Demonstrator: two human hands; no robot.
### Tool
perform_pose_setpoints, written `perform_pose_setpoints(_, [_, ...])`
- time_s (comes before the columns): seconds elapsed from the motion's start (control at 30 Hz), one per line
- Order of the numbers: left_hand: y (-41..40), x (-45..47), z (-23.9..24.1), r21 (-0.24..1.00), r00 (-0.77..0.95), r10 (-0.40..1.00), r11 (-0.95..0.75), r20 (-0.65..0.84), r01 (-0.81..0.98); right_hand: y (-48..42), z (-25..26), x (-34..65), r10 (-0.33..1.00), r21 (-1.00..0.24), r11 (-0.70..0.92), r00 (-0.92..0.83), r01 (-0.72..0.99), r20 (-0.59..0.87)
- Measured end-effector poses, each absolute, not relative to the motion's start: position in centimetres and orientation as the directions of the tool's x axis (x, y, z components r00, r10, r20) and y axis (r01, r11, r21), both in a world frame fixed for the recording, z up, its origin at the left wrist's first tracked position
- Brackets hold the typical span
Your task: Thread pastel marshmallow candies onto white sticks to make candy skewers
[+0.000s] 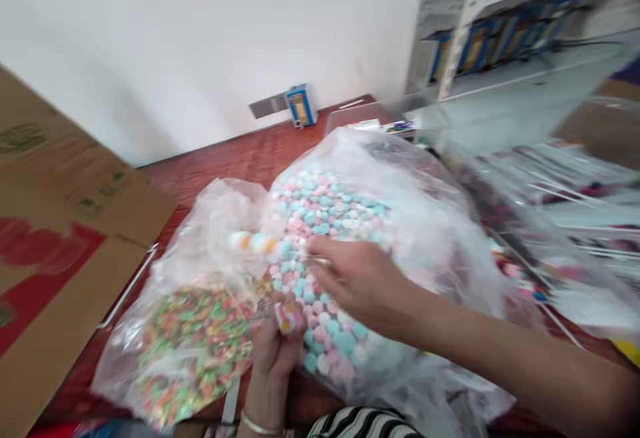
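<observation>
My right hand (350,278) is closed on one end of a row of white, yellow and pale blue puffy pieces (255,243), which points left and is blurred. Whether a stick runs through it I cannot tell. Lower down, my left hand (280,341) grips a small pink, white and yellow piece (289,318) between thumb and fingers. Both hands are over a large clear plastic bag (425,225) full of small pink, blue and white round pieces (325,208). To the left lies a second clear bag (210,208) with small orange, green and yellow pieces (200,331).
A cardboard box (65,225) stands at the left of the red-brown table (220,158). A small blue and yellow box (301,106) is by the wall. Clear bins (500,211) and wrapped packets with thin white sticks (565,188) fill the right, below a metal shelf (460,38).
</observation>
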State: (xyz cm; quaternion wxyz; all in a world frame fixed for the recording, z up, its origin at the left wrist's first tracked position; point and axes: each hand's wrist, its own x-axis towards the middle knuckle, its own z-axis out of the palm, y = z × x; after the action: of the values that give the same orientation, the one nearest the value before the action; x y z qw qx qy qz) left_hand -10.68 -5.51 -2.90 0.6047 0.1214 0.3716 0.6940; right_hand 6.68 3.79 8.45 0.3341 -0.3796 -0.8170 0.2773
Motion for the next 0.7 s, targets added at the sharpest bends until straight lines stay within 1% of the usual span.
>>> perform_pose_setpoints(0.03, [-5.0, -10.8, -3.0, 0.6, -0.244, 0.925, -0.022, -0.291, -0.8, 3.6, 7.9, 8.3, 0.772, -0.708, 0.584, -0.542, 0.397, 0.332])
perform_pose_setpoints(0.1, [-3.9, -10.8, -3.0, 0.516, -0.234, 0.925, -0.049, -0.301, -0.855, 3.2, 6.4, 11.8, 0.778, -0.731, 0.579, -0.512, 0.361, 0.363])
perform_pose_setpoints(0.23, [-2.5, -10.2, -2.8, 0.489, -0.215, 0.924, -0.036, -0.316, -0.871, 1.2, 3.2, 16.2, 0.78, -0.721, 0.606, -0.431, 0.336, 0.455])
perform_pose_setpoints(0.4, [-1.8, -9.5, -2.9, 0.404, -0.138, 0.936, 0.005, -0.324, -0.915, -0.7, 1.2, 16.6, 0.825, -0.78, 0.535, -0.399, 0.324, 0.401])
perform_pose_setpoints(0.5, [-1.7, -9.3, -3.1, 0.396, -0.105, 0.946, 0.026, -0.305, -0.918, -0.9, 0.9, 16.4, 0.852, -0.807, 0.479, -0.405, 0.346, 0.332])
perform_pose_setpoints(0.57, [-1.7, -9.2, -3.1, 0.407, -0.104, 0.949, 0.028, -0.297, -0.913, -0.8, 0.7, 16.5, 0.849, -0.808, 0.469, -0.434, 0.357, 0.301])
perform_pose_setpoints(0.7, [-1.7, -8.8, -2.8, 0.446, -0.099, 0.953, 0.042, -0.288, -0.894, -0.8, 0.3, 17.0, 0.816, -0.772, 0.52, -0.478, 0.365, 0.324])
